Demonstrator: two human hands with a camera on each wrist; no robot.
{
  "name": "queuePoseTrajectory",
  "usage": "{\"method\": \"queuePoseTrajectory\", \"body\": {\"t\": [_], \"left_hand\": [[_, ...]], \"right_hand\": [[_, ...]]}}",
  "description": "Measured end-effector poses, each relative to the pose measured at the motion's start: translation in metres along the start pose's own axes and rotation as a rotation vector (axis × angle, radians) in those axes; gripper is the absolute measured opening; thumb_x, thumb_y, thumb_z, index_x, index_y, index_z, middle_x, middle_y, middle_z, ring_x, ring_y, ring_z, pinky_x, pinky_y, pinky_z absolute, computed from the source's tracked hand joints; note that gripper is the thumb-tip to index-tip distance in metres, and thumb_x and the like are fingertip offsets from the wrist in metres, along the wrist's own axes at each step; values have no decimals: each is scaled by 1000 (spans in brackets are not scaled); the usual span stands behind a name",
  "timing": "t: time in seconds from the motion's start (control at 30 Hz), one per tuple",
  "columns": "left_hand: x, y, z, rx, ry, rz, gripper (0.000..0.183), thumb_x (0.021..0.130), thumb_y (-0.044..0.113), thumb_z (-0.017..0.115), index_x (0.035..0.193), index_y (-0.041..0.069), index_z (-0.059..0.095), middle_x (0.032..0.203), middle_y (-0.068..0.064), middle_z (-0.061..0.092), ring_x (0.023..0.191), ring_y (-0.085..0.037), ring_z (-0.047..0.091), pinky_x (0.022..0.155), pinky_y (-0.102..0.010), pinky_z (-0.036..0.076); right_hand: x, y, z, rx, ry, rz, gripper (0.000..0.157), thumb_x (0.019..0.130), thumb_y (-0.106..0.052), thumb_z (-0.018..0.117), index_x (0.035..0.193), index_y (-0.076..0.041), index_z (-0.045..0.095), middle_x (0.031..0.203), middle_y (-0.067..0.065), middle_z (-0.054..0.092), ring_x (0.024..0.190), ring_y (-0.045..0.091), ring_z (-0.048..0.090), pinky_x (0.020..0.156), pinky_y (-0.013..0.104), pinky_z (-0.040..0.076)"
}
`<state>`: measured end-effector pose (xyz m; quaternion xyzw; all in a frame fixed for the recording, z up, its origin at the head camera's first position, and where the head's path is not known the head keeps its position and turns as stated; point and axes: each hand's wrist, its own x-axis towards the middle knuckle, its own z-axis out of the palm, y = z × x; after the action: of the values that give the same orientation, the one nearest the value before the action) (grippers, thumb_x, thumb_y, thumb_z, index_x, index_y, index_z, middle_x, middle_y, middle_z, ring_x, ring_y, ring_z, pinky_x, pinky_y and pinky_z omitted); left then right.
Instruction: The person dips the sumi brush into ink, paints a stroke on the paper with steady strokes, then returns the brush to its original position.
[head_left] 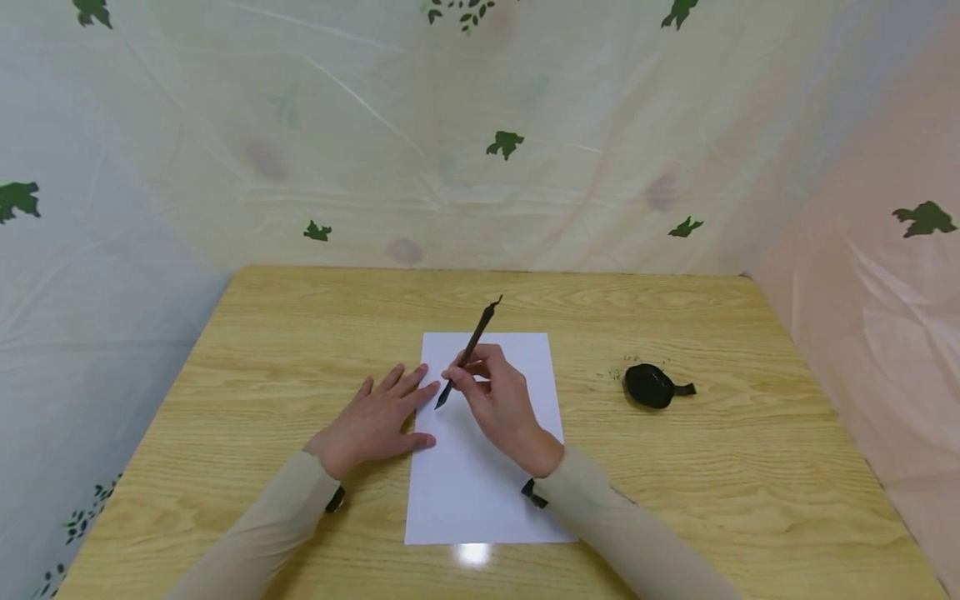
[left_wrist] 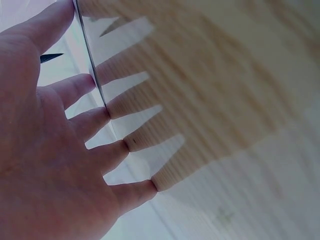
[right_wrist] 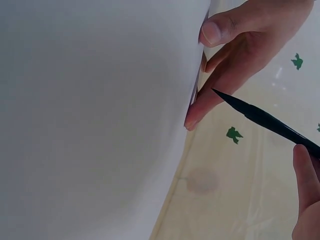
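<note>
A white sheet of paper (head_left: 465,500) lies on the wooden table. My left hand (head_left: 375,421) rests with spread fingers across its left edge, the thumb and fingertips on the sheet. Over the paper my right hand (head_left: 513,408) pinches a dark ink brush (head_left: 474,340) by its handle, slanted with the pointed tip down. In the right wrist view the brush (right_wrist: 270,121) has its tip apart from the paper, near my left hand (right_wrist: 250,57). Only the brush's dark tip (left_wrist: 51,58) shows in the left wrist view, beyond my left hand (left_wrist: 50,145).
To the right of the paper stands a small black dish (head_left: 648,386) with a short handle, its inside dark and shiny. Dark specks dot the table (head_left: 720,475) beside it. A pale curtain (head_left: 405,158) with green bird prints hangs behind the table and along both sides.
</note>
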<state>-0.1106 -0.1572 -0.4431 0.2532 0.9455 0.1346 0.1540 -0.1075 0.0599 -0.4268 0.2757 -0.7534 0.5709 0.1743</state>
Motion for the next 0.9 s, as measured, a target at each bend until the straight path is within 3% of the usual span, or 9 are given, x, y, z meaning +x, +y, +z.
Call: {"method": "queuePoseTrajectory", "body": {"t": [0.9], "left_hand": [[0, 0, 0, 6, 12, 5, 79, 96, 54, 68, 161, 16, 41, 171, -10, 23, 154, -46, 20, 113, -76, 21]], "right_hand": [[-4, 1, 5, -74, -79, -8, 26, 95, 0, 72, 114, -1, 54, 107, 14, 67, 100, 29, 74, 77, 29, 61]]}}
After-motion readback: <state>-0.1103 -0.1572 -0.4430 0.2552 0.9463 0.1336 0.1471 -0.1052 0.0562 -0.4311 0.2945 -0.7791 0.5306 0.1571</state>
